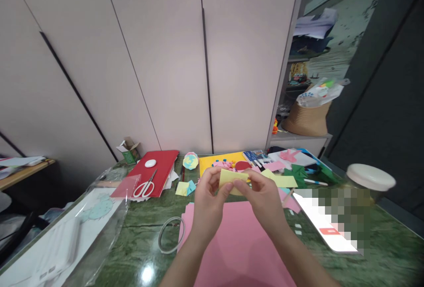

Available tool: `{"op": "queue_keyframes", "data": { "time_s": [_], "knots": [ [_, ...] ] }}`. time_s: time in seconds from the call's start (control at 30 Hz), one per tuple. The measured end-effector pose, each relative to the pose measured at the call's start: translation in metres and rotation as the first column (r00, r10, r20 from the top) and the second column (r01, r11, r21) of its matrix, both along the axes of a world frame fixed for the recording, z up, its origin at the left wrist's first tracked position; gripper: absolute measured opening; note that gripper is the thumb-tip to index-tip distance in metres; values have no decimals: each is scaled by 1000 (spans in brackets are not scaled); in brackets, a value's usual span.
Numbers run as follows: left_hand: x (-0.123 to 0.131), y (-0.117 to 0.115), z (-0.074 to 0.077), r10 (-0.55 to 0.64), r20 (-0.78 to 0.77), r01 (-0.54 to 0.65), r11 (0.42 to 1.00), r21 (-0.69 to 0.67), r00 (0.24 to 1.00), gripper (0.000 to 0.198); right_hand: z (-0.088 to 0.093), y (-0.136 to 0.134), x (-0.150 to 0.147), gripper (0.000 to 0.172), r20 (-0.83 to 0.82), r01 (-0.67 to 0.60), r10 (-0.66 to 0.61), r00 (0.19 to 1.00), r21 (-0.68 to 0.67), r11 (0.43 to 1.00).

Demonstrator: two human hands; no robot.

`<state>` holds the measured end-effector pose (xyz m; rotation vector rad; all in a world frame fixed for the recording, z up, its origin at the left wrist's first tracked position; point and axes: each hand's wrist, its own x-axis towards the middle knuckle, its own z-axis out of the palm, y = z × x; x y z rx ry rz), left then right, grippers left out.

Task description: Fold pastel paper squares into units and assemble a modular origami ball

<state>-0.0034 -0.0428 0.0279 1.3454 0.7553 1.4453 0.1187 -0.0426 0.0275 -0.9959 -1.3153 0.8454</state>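
Note:
Both my hands are raised over a pink paper sheet on the green marble table. My left hand and my right hand pinch the two sides of a small pale yellow piece of paper held between them, fingers closed on it. The paper is partly folded; its lower edge is hidden behind my fingers.
A red folder with white-handled scissors and a white oval object lies at the left, a tape ring beside the pink sheet. Coloured paper scraps, pens and a yellow sheet crowd the back. A white-lidded container stands right.

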Motion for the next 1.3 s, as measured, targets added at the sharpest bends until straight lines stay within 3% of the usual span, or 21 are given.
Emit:
{"op": "queue_keyframes", "data": {
  "time_s": [0.17,0.4,0.57,0.73,0.9,1.13,1.3],
  "knots": [
    [1,0,0,-22,8,22,1000,8,1000,20,0,-1,3,18,31,10,-11,999,32,999],
    [0,1,-1,-14,50,16,999,-40,999,27,-3,-2,5,30,37,33,-37,999,86,996],
    [-4,4,1,-55,84,62,994,-85,995,27,-2,-4,6,28,36,12,-15,999,85,996],
    [-1,2,3,-107,111,114,991,-65,988,22,0,-7,5,25,3,75,-76,997,159,984],
    [0,2,4,-54,116,64,994,-83,992,26,1,-8,3,25,-29,83,-79,996,151,985],
    [-7,4,5,70,93,-58,990,-129,993,23,-7,0,6,24,-219,17,-1,976,73,997],
    [-9,5,-1,19,111,-4,992,-127,994,24,-11,4,4,22,-376,-114,100,921,-15,993]
  ]
}}
